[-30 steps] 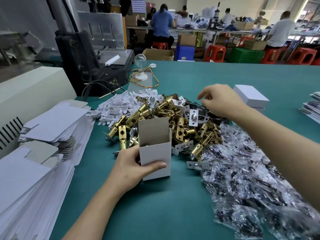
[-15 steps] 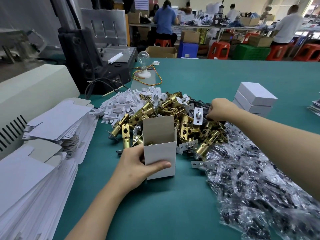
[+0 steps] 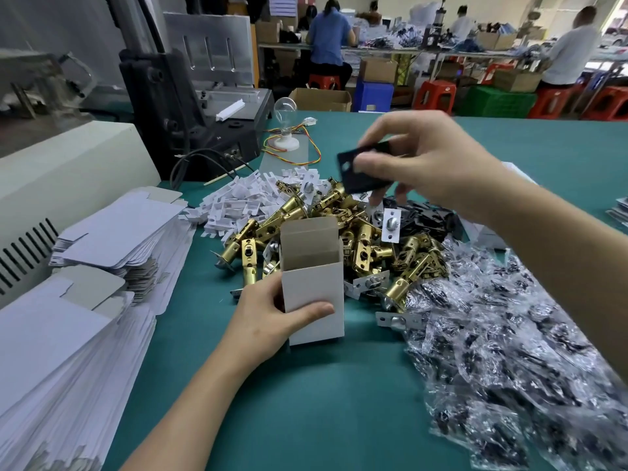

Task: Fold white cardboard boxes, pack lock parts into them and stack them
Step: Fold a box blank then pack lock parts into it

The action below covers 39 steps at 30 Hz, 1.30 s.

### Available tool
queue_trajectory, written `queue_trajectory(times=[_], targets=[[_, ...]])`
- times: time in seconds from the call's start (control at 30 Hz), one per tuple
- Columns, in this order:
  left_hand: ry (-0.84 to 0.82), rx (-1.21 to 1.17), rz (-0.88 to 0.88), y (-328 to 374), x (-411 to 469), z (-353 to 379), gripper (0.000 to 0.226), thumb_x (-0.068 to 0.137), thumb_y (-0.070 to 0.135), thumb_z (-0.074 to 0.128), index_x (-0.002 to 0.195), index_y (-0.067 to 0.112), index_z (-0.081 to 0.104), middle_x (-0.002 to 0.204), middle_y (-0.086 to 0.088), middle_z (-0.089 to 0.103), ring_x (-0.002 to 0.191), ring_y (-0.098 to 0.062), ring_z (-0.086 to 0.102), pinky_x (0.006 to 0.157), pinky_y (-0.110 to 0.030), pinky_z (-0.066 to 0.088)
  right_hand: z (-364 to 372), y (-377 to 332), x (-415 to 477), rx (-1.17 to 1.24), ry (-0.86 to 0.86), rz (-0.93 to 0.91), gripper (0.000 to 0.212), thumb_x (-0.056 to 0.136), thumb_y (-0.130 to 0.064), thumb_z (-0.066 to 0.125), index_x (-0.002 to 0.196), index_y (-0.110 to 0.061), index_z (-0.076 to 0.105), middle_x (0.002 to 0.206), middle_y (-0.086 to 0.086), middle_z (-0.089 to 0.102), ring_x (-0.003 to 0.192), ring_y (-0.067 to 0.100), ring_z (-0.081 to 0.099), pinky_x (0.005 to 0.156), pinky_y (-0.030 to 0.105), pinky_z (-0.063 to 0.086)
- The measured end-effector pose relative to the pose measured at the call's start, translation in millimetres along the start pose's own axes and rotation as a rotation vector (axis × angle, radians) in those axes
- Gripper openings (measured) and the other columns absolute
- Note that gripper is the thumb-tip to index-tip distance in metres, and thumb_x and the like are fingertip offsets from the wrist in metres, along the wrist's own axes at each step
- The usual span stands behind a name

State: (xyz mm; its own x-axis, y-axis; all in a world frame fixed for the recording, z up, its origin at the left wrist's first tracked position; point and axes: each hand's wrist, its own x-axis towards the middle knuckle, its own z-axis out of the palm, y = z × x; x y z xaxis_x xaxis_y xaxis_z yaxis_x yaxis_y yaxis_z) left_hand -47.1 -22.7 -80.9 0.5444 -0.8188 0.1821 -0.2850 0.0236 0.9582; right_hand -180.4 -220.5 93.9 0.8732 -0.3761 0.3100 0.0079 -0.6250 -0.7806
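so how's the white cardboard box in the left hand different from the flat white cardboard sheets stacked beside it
The white cardboard box is folded upright, the flat white cardboard sheets lie unfolded. The left hand grips the box; the sheets are untouched. Both are white outside, grey inside.

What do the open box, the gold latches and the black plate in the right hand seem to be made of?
The box looks like thin cardboard: matte white outside, grey inside its flap. The latches seem metal with a brass-coloured finish: they glint yellow. The plate is flat, matte black; painted metal or plastic, I cannot tell.
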Motion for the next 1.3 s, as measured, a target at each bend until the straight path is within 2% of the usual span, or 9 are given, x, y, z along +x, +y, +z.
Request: queue_trajectory(times=[0.1, 0.27, 0.47, 0.67, 0.77, 0.83, 0.97, 1.13, 1.3], targets=[[0.019, -0.018, -0.014, 2.1, 0.0, 0.0, 0.042, 0.059, 0.064, 0.086, 0.098, 0.066, 0.069, 0.102, 0.026, 0.077, 0.092, 0.003, 0.073, 0.07, -0.012, 0.055, 29.1, -11.5, 0.0, -0.186, -0.141, -0.035, 0.011, 0.09, -0.024, 0.078, 0.097, -0.018, 0.071, 0.081, 0.001, 0.078, 0.061, 0.018, 0.075, 0.047, 0.023, 0.054], [0.024, -0.036, -0.03, -0.3, -0.6, -0.2, 0.043, 0.059, 0.064, 0.087, 0.098, 0.062, 0.069, 0.102, 0.023, 0.078, 0.092, 0.0, 0.075, 0.07, -0.015, 0.057, 58.8, -7.1, 3.0, -0.639, -0.203, -0.14, 0.019, 0.086, -0.035, 0.081, 0.096, -0.022, 0.072, 0.084, -0.008, 0.069, 0.078, 0.014, 0.062, 0.075, 0.041, 0.055], [0.022, -0.051, -0.038, -4.5, 1.1, 0.0, 0.05, 0.06, 0.068, 0.087, 0.105, 0.054, 0.07, 0.102, 0.019, 0.079, 0.092, -0.003, 0.075, 0.069, -0.017, 0.057, 62.4, -6.6, 2.3, -0.658, -0.327, -0.106, 0.017, 0.091, -0.036, 0.076, 0.098, -0.021, 0.076, 0.085, -0.008, 0.071, 0.08, 0.013, 0.063, 0.075, 0.037, 0.052], [0.012, -0.044, -0.026, -5.4, 0.8, 0.0, 0.048, 0.059, 0.069, 0.088, 0.103, 0.059, 0.07, 0.101, 0.018, 0.079, 0.092, -0.003, 0.075, 0.07, -0.019, 0.058, 66.9, -4.2, 4.2, -0.765, -0.527, -0.053, 0.019, 0.103, -0.029, 0.06, 0.108, -0.021, 0.076, 0.085, -0.014, 0.064, 0.07, 0.0, 0.053, 0.064, 0.006, 0.037], [0.017, -0.043, -0.018, -5.4, 0.9, 0.3, 0.045, 0.06, 0.065, 0.087, 0.102, 0.06, 0.07, 0.1, 0.019, 0.079, 0.091, -0.002, 0.075, 0.069, -0.018, 0.057, 66.4, -5.9, 5.0, -0.788, -0.566, -0.043, 0.021, 0.105, -0.03, 0.057, 0.111, -0.022, 0.075, 0.09, -0.014, 0.065, 0.074, 0.004, 0.053, 0.065, 0.007, 0.034], [0.023, -0.04, -0.013, -5.4, 1.0, 0.4, 0.046, 0.06, 0.065, 0.087, 0.102, 0.06, 0.07, 0.1, 0.018, 0.079, 0.091, -0.002, 0.076, 0.07, -0.019, 0.057, 66.6, -8.3, 4.9, -0.788, -0.585, -0.042, 0.022, 0.105, -0.029, 0.056, 0.112, -0.023, 0.076, 0.092, -0.014, 0.067, 0.076, 0.003, 0.054, 0.069, 0.017, 0.041], [0.021, -0.034, 0.007, -5.9, 0.9, -0.8, 0.047, 0.061, 0.066, 0.086, 0.104, 0.058, 0.07, 0.101, 0.019, 0.079, 0.092, -0.002, 0.075, 0.07, -0.018, 0.057, 67.4, -9.2, 0.2, -0.74, -0.483, -0.073, 0.021, 0.103, -0.028, 0.059, 0.113, -0.023, 0.077, 0.101, -0.011, 0.074, 0.089, 0.006, 0.063, 0.083, 0.026, 0.049], [0.005, -0.029, 0.033, -7.0, -0.4, -2.1, 0.066, 0.055, 0.083, 0.084, 0.107, 0.045, 0.071, 0.104, 0.022, 0.078, 0.096, 0.0, 0.074, 0.073, -0.016, 0.058, 43.9, -2.1, -14.8, -0.462, -0.06, -0.114, 0.008, 0.098, -0.025, 0.067, 0.099, -0.026, 0.075, 0.086, -0.018, 0.07, 0.073, -0.006, 0.061, 0.065, 0.01, 0.044], [0.017, 0.097, 0.157, -6.1, -1.6, -2.3, 0.056, 0.061, 0.084, 0.079, 0.102, 0.047, 0.07, 0.098, 0.026, 0.077, 0.09, 0.002, 0.074, 0.07, -0.014, 0.055, 16.8, 19.0, -34.7, -0.491, 0.027, 0.033, 0.006, 0.097, -0.03, 0.068, 0.096, -0.03, 0.074, 0.088, -0.013, 0.072, 0.078, 0.007, 0.066, 0.07, 0.025, 0.052]])
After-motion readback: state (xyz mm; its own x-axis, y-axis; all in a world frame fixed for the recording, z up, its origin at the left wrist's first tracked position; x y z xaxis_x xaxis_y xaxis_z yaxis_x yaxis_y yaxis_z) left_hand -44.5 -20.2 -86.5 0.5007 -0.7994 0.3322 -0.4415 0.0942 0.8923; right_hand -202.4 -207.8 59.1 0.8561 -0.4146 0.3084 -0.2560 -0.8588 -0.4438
